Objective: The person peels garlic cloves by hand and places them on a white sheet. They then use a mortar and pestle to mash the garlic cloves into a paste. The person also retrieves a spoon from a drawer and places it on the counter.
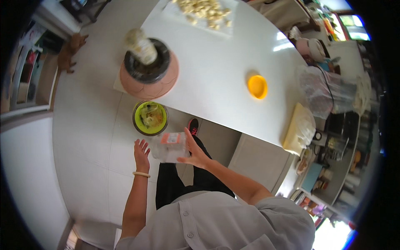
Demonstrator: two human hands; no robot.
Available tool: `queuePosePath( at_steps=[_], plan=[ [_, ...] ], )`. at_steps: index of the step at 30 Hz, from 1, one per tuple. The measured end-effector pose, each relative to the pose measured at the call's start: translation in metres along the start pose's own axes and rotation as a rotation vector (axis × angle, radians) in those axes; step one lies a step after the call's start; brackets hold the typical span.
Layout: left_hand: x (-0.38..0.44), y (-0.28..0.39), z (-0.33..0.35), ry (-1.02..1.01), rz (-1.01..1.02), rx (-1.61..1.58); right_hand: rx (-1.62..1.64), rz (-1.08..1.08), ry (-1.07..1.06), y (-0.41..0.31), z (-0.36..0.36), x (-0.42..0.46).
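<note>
My right hand (196,153) grips the base end of a clear plastic jar (171,147) with an orange and white label, held sideways in front of my body. With its fingers apart, my left hand (142,156) is beside the jar's other end and holds nothing; a pale bangle is on that wrist. Beyond the hands, a lime-green bin (151,118) holds scraps. On the table corner, a dark stone mortar (162,64) stands on a pink round mat (150,91), with a blurred, tilted jar (146,51) in or over it. An orange lid (257,87) lies on the white table.
Peeled garlic cloves (203,12) lie on a sheet at the table's far end. The white table's edge (218,120) runs before me. Plastic bags (315,90) and a yellow packet (293,128) are at the right. A brown dog (69,53) lies on the floor at the left.
</note>
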State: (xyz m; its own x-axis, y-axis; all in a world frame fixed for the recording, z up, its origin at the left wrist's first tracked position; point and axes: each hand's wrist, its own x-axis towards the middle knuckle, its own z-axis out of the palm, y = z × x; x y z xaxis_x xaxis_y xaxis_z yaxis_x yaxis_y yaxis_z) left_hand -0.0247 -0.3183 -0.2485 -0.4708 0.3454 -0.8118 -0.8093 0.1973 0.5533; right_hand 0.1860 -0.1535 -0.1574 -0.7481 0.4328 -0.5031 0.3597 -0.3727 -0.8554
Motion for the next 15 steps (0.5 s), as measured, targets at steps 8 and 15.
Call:
queuePosePath(
  at_steps=[8, 15],
  plan=[
    [-0.083, 0.053, 0.122, -0.361, 0.321, 0.427, 0.208, -0.420, 0.666, -0.104, -0.127, -0.133],
    [-0.102, 0.027, 0.169, -0.457, 0.247, 0.443, 0.447, -0.353, 1.120, -0.049, -0.293, -0.144]
  ],
)
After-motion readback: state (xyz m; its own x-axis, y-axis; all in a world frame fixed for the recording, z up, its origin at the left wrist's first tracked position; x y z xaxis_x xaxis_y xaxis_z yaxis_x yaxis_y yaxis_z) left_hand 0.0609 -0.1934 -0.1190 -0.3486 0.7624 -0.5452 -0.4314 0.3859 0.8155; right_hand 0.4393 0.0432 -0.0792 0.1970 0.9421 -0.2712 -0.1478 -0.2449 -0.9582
